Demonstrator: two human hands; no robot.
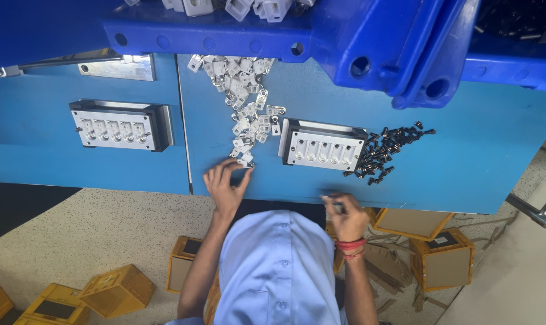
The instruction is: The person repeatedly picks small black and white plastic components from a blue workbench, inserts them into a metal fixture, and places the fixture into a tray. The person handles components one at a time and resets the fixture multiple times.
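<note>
Well, a person in a light blue shirt sits at the flat blue work table (465, 138), and both hands are at its near edge.

The left hand (226, 182) is at the near end of the long heap of small white metal pieces (244, 99) that runs away across the table. Its fingers are bent and pinched on one small white metal piece (246, 161) at the tip of the heap. So I think the step is picking one piece out of the heap.

The right hand (347, 215), with red bands on its wrist, is a little to the right, just off the table edge. Its fingers are bunched together. Something tiny may be in them, but I cannot tell.

Between the hands, a bit farther off, lies the grey metal block with a row of slots (324, 147). Touching its right side is a heap of little black screws (386, 151). To my mind, any next move calls for lifting the one piece clean, so it does not drag its neighbours along.

Another grey slotted block (119, 126) lies well apart on the left. A big blue plastic crate (345, 42) sits on the far side. Yellow cardboard boxes (116, 292) lie on the floor.
</note>
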